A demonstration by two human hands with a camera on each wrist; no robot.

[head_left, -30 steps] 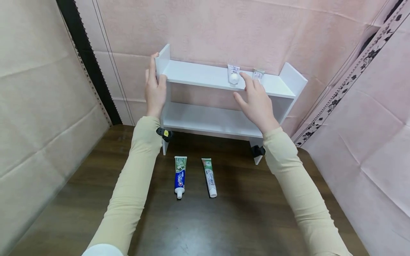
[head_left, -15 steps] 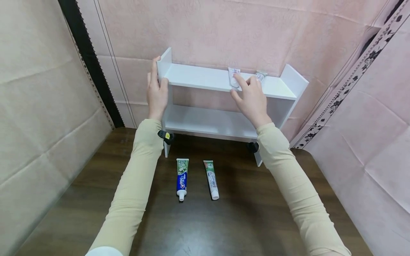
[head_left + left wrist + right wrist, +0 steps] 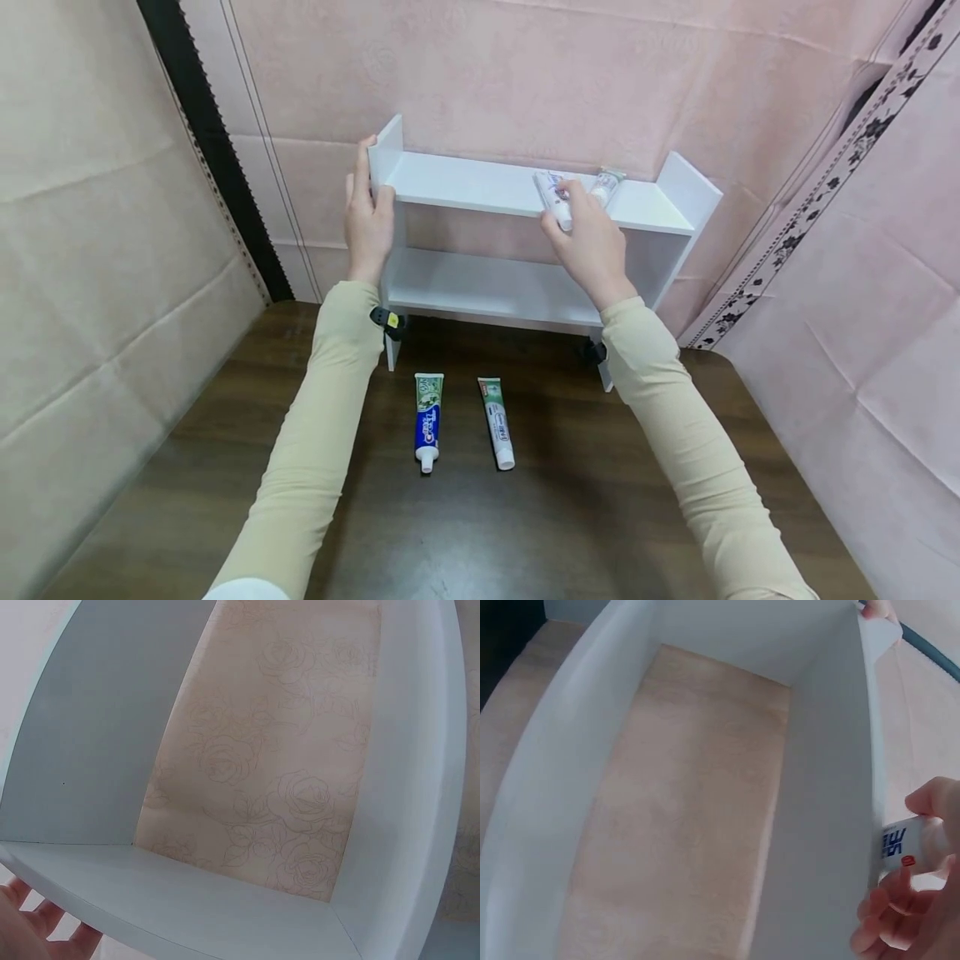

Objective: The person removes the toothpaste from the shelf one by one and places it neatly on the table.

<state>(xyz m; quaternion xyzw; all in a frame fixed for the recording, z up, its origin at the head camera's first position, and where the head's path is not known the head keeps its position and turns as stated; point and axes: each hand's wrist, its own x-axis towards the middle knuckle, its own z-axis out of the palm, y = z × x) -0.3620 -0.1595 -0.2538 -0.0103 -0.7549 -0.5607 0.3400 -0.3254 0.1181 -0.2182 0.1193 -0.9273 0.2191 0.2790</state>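
Observation:
A white two-tier shelf [image 3: 480, 287] stands at the back of the table. My left hand [image 3: 367, 225] holds its left side panel, thumb by the front edge and fingers along the outside; in the left wrist view the fingertips [image 3: 84, 939] curl against the panel. On the upper board, my right hand [image 3: 592, 246] pinches a white tube [image 3: 551, 196] between thumb and fingers. The right wrist view shows dark blue lettering and a red mark on this tube [image 3: 904, 844]. A second whitish tube [image 3: 606, 185] lies just right of it, partly hidden behind the right hand.
Two toothpaste tubes lie on the dark wooden table [image 3: 465, 533] before the shelf: a blue and green one [image 3: 428, 421] and a green and white one [image 3: 497, 423]. Pinkish cloth [image 3: 525, 75] hangs close behind the shelf, with more cloth at both sides.
The right hand has moved left onto the white tube and now pinches it; the tube has tilted and shifted slightly toward the front edge. The left hand keeps its hold on the shelf.

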